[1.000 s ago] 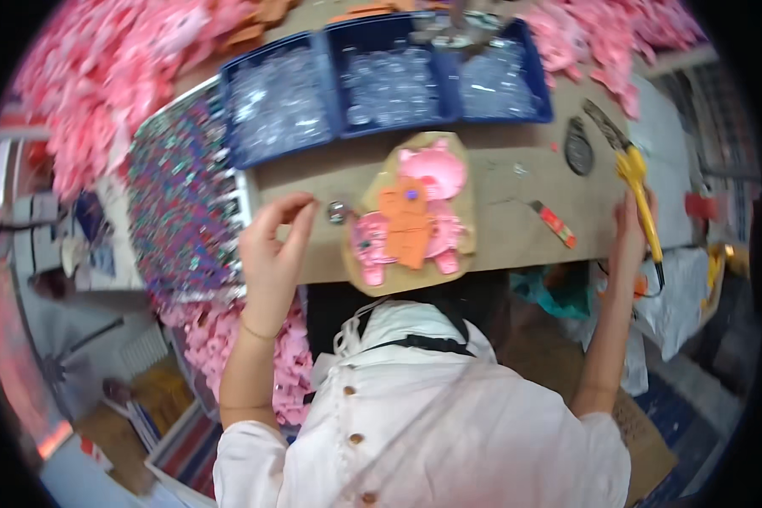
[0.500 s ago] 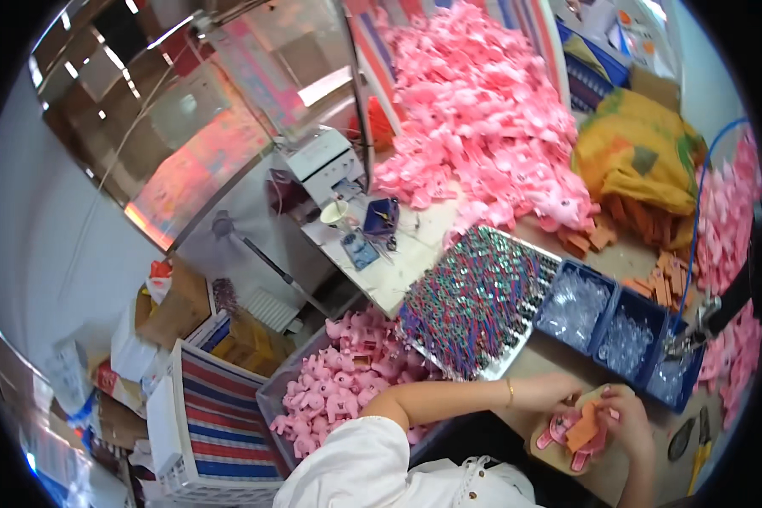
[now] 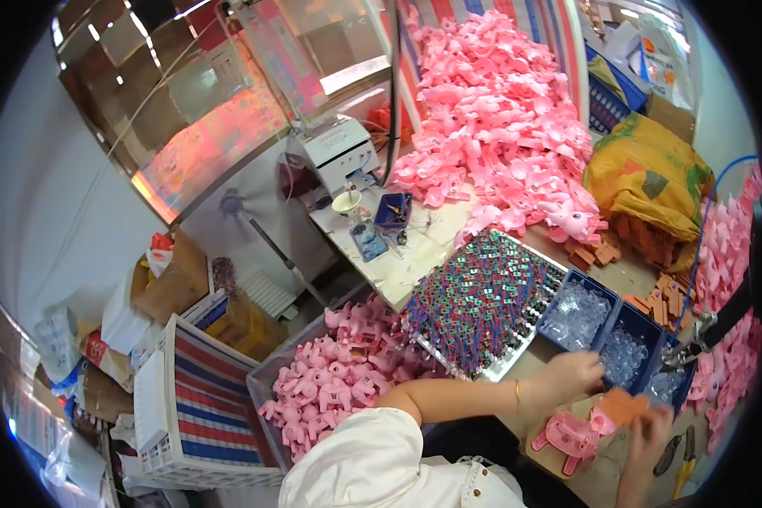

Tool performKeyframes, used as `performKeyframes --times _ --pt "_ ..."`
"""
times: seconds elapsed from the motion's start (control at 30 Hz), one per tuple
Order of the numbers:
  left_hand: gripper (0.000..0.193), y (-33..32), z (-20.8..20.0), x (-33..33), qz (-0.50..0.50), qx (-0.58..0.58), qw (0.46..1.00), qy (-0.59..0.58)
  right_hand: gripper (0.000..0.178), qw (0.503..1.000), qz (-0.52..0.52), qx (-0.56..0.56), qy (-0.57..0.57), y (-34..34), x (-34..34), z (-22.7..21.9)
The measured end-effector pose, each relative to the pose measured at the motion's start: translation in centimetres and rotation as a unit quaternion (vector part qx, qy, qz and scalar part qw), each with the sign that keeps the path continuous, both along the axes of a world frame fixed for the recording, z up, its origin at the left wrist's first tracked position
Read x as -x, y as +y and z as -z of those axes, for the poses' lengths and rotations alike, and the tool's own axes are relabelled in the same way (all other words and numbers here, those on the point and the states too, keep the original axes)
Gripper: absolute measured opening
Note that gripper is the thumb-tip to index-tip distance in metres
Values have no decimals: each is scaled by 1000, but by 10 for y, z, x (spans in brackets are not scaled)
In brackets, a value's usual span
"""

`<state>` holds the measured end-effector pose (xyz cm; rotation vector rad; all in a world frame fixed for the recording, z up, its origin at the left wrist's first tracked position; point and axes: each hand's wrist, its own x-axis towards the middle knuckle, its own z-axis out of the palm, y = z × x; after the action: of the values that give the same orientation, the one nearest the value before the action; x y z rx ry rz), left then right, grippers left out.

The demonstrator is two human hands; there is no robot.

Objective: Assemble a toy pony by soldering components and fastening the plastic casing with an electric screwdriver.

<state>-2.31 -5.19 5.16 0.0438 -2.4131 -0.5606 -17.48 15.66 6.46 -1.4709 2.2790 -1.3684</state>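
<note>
A pink plastic animal-shaped shell half (image 3: pixel 567 436) lies on a small tan board (image 3: pixel 544 460) at the lower right, its hollow side up. Just right of it, the fingers of my right hand (image 3: pixel 649 440) are closed on an orange block-like part (image 3: pixel 622 406), held over the shell's right end. My left hand (image 3: pixel 570 375) hovers with curled fingers by the near edge of the blue bins (image 3: pixel 597 345) of small clear plastic pieces. Whether anything is in its fingers is hidden.
A white tray of wired circuit boards (image 3: pixel 487 296) lies beyond my left forearm. Pink shells (image 3: pixel 499 127) heap up at the back; assembled pink toys (image 3: pixel 339 381) fill a bin at left. Orange parts (image 3: pixel 665 296), a yellow sack (image 3: pixel 648 173), a metal-tipped tool (image 3: pixel 694 343) and yellow-handled scissors (image 3: pixel 684 474) are at right.
My left hand has left the shell and moved up and right toward the bins. My right hand has shifted right and down, taking the orange part off the shell's middle. The view has tilted slightly.
</note>
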Motion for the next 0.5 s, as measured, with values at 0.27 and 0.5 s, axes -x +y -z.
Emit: performKeyframes --times 0.27,0.5 --pt "15 48 78 -20 86 -393 914 -59 30 987 -25 -134 85 42 -41 41" --pt "10 52 41 -30 97 -298 946 -88 41 963 -227 -92 111 -51 -50 -10"
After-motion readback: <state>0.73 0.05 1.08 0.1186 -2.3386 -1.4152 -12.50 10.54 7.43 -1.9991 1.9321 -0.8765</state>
